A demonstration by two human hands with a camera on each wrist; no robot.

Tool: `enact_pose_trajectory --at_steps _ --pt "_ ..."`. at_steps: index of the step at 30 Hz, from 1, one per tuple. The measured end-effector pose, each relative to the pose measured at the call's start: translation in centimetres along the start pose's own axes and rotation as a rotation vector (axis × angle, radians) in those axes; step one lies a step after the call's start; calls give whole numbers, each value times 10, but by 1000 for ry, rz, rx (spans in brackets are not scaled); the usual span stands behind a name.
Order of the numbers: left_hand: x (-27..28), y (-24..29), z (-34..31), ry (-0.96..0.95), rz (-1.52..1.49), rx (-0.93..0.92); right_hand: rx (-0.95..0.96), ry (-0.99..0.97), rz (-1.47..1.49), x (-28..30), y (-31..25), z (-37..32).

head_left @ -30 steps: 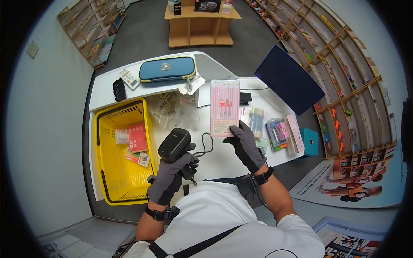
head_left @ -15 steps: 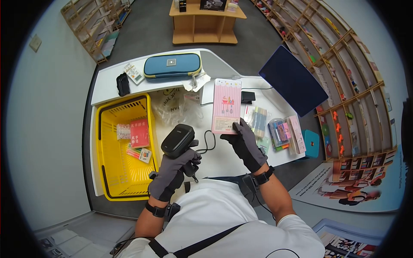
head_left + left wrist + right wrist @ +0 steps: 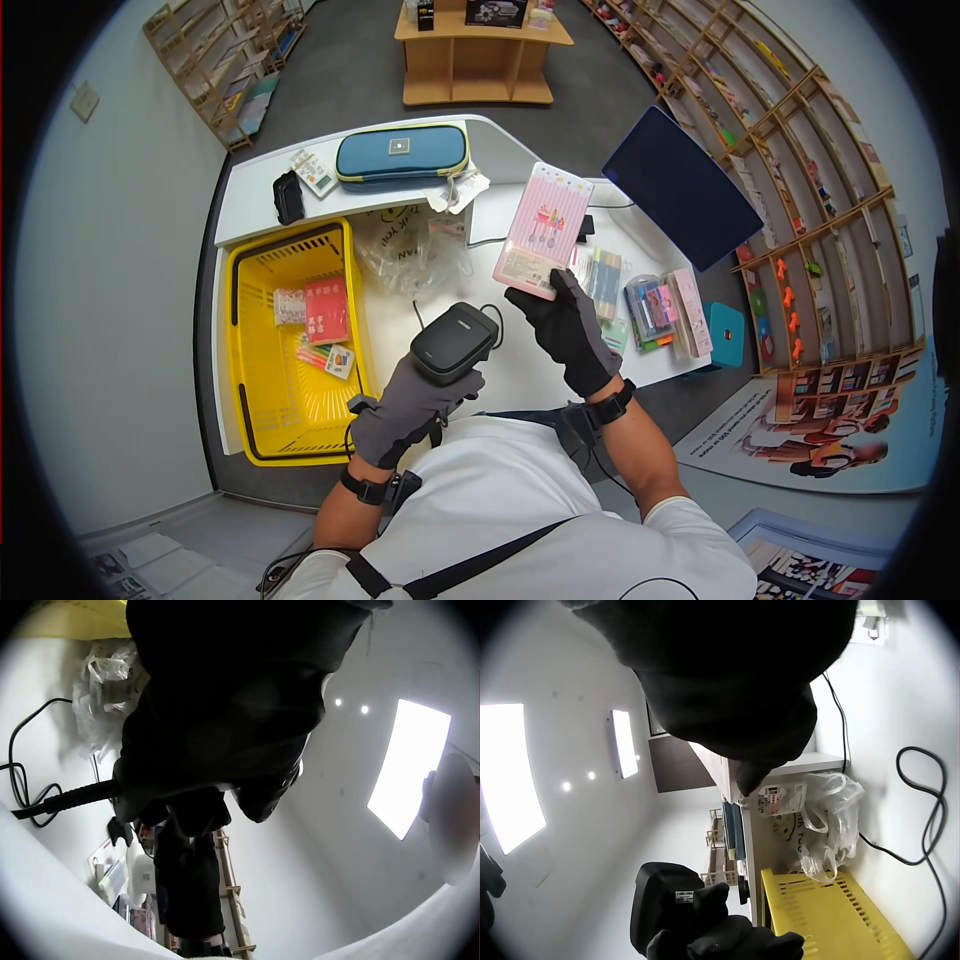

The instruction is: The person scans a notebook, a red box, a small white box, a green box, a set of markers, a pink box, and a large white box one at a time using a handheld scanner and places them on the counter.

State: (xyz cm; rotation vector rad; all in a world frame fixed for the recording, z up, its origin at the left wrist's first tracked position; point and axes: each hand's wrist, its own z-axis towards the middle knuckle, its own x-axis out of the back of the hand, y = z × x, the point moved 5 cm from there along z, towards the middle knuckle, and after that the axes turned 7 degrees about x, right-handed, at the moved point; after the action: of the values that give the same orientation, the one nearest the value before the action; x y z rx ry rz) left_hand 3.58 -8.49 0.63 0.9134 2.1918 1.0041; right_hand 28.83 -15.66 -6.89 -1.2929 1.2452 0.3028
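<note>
In the head view a pink striped package (image 3: pixel 545 225) is pinched at its lower end by the gloved right hand (image 3: pixel 573 335), tilted with its top to the right. The gloved left hand (image 3: pixel 410 405) grips a black corded handheld device (image 3: pixel 454 342), its rounded head facing up. A gap separates package and device. The left wrist view shows the dark left glove (image 3: pixel 225 697) from below with a cable coming out of it. In the right wrist view the right glove (image 3: pixel 735 682) covers much of the package, and the device (image 3: pixel 664 904) is lower left.
A yellow basket (image 3: pixel 240 400) with a red packet (image 3: pixel 325 311) stands left, beside a clear plastic bag (image 3: pixel 410 255). A blue case (image 3: pixel 400 158) lies on the raised ledge. Right are marker sets (image 3: pixel 604 284), a pink box (image 3: pixel 688 312) and a dark screen (image 3: pixel 682 188).
The package has tilted to the right and sits slightly lower right in the head view. The left hand and device have moved right, closer to the package, and the device has turned.
</note>
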Motion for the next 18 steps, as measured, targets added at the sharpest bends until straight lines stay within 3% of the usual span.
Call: enact_pose_trajectory --at_steps 6,9,13,18 --pt "-1 4 0 -23 93 -30 5 -23 56 -3 3 2" --pt "-3 7 -4 -16 90 -31 231 -69 26 -23 -4 -3" --pt "-3 2 -1 -17 40 -28 114 -158 19 -14 -24 12" --pt "-2 5 0 -25 95 -2 124 -105 15 10 -39 24"
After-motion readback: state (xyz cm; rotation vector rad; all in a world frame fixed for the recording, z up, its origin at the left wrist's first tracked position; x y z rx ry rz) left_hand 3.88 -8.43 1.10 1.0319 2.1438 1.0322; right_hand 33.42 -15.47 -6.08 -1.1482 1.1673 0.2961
